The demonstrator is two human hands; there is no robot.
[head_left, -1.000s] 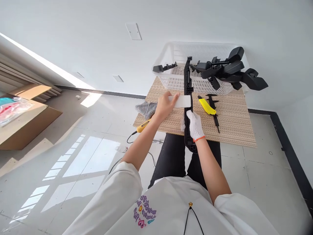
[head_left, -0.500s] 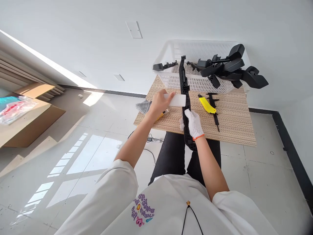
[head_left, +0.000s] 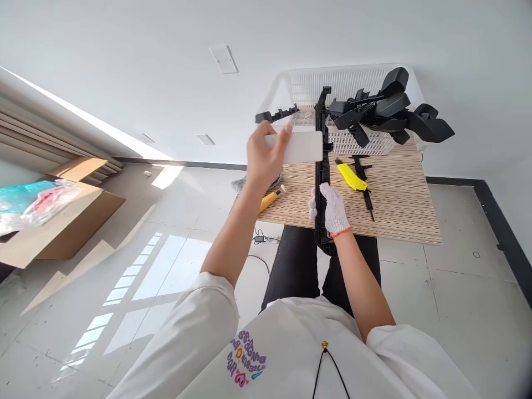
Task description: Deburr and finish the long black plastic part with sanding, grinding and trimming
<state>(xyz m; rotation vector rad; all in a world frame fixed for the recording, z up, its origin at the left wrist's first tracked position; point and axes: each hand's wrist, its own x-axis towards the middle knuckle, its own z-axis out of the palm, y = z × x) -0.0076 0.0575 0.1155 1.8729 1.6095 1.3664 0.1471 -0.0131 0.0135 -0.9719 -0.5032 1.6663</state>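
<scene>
My left hand (head_left: 266, 152), bare, pinches a flat white rectangular piece (head_left: 303, 147) between thumb and fingers. The piece's right edge meets or overlaps the upper half of a long black plastic part (head_left: 320, 172). That part stands lengthwise away from me, its near end over my legs. My right hand (head_left: 333, 209), in a white knit glove with an orange cuff, is wrapped round its lower half. A yellow cutter (head_left: 351, 177) and a black caliper (head_left: 367, 194) lie on the wooden board to the right.
A white basket (head_left: 299, 83) behind the board (head_left: 394, 205) holds several black parts (head_left: 374, 113). A yellow-handled tool (head_left: 269, 201) and a grey cloth (head_left: 239, 184) sit at the board's left. On the floor at far left is a cardboard box (head_left: 83, 221) with plastic bags.
My left hand and the white piece have moved up and away from me along the black part. The black part now stands more upright in view, its far end shifted right.
</scene>
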